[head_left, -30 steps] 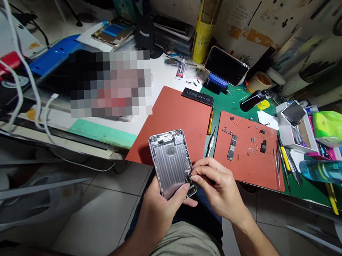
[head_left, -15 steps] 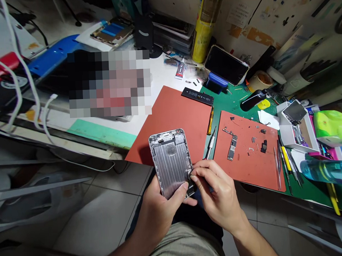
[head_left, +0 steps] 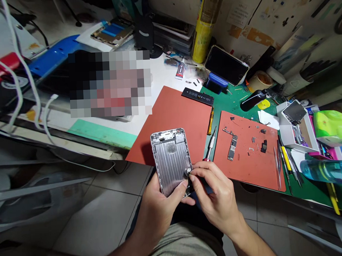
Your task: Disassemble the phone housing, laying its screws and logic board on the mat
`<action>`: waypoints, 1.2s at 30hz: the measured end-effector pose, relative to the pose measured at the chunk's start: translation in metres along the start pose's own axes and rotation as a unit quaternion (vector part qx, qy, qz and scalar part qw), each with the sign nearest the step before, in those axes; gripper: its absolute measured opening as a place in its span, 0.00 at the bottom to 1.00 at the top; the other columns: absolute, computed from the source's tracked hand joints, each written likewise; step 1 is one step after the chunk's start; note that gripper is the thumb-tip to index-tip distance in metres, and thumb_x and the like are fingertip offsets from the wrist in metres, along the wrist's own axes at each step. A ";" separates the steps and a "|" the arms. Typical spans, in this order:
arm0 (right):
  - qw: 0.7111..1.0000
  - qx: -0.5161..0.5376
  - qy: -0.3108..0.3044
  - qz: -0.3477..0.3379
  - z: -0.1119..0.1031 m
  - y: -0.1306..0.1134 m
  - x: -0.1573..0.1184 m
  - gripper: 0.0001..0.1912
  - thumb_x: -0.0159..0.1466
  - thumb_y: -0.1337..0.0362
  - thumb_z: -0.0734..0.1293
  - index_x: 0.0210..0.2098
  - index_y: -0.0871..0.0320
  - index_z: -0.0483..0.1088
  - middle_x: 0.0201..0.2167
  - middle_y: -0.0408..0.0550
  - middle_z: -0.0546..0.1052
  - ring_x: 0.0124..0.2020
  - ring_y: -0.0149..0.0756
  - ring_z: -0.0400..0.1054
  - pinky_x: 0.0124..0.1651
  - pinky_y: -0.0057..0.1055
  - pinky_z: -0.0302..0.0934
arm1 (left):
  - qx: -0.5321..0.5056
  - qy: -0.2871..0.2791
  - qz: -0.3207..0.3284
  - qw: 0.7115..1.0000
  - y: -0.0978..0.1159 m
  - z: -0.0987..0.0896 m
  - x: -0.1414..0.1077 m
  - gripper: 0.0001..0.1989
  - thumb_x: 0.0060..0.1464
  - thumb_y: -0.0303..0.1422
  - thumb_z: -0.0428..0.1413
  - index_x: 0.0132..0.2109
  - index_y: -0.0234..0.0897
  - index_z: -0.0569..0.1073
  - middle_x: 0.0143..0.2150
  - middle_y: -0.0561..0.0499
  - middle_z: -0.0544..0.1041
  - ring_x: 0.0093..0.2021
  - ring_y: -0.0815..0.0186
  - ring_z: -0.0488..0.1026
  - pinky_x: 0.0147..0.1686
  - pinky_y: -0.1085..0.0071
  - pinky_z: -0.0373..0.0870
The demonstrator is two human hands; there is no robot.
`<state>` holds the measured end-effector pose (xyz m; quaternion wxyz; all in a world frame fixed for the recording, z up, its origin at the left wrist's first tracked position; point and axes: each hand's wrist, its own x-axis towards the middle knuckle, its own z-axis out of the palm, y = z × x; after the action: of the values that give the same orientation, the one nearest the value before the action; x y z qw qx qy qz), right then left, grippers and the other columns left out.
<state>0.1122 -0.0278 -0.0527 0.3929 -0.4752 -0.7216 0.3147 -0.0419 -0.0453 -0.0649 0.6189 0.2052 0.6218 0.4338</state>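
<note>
A silver phone housing [head_left: 172, 162], its bare metal inside facing up, is tilted above my lap. My left hand [head_left: 165, 200] grips its lower end, with the thumb over the lower right part of the inside. At the housing's right edge my right hand [head_left: 216, 190] pinches with thumb and forefinger beside a small dark part [head_left: 187, 173]. Whether that part is between the fingertips is too small to tell. Behind the housing lies a red-brown mat [head_left: 176, 112].
A battery [head_left: 198, 96] lies on the mat's back edge. Two screwdrivers [head_left: 210, 120] lie beside a second mat [head_left: 252, 169] holding a circuit board [head_left: 232, 147] and small parts. A propped phone [head_left: 226, 65] stands behind; a blue bottle [head_left: 328, 171] is at right.
The housing has turned slightly, its top edge shifting a little right. The small dark part now shows more clearly near my right fingertips, which have shifted slightly left.
</note>
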 end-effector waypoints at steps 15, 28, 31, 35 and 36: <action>0.997 0.031 0.040 0.060 0.003 -0.003 -0.003 0.08 0.74 0.71 0.67 0.49 0.55 0.76 0.42 0.50 0.81 0.42 0.38 0.79 0.46 0.34 0.77 | 0.024 0.032 -0.003 0.999 0.006 0.003 -0.003 0.21 0.47 0.36 0.71 0.46 0.38 0.74 0.39 0.48 0.87 0.32 0.52 0.87 0.26 0.62 0.87; 0.924 0.278 0.079 0.251 0.010 -0.011 -0.010 0.15 0.69 0.62 0.74 0.55 0.53 0.76 0.51 0.52 0.83 0.48 0.39 0.81 0.53 0.37 0.80 | 0.148 0.116 0.091 0.978 0.013 0.004 -0.009 0.17 0.45 0.39 0.71 0.40 0.41 0.76 0.35 0.47 0.86 0.36 0.51 0.86 0.28 0.66 0.85; 0.875 0.372 0.079 0.299 0.015 -0.011 -0.011 0.17 0.67 0.57 0.76 0.53 0.54 0.77 0.46 0.52 0.82 0.42 0.39 0.79 0.40 0.33 0.82 | 0.164 0.126 0.121 0.971 0.011 0.003 -0.008 0.16 0.45 0.40 0.71 0.38 0.42 0.76 0.33 0.48 0.86 0.35 0.51 0.86 0.28 0.66 0.84; 0.839 0.421 0.085 0.334 0.019 -0.013 -0.012 0.19 0.65 0.55 0.78 0.52 0.54 0.77 0.43 0.50 0.79 0.39 0.38 0.77 0.35 0.31 0.80 | 0.202 0.122 0.152 0.960 0.006 0.001 -0.005 0.15 0.44 0.41 0.70 0.37 0.42 0.76 0.33 0.49 0.85 0.36 0.52 0.85 0.33 0.65 0.84; 0.838 0.422 0.088 0.333 0.020 -0.013 -0.012 0.18 0.65 0.55 0.78 0.51 0.53 0.77 0.42 0.49 0.79 0.39 0.38 0.76 0.36 0.31 0.80 | 0.211 0.123 0.158 0.957 0.004 0.000 -0.005 0.15 0.44 0.42 0.70 0.36 0.43 0.76 0.33 0.49 0.85 0.36 0.52 0.85 0.34 0.65 0.84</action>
<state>0.0916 -0.0449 -0.0547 0.4889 -0.5005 -0.2793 0.6576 -0.0421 -0.0468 -0.0583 0.4040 0.3719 0.7302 0.4066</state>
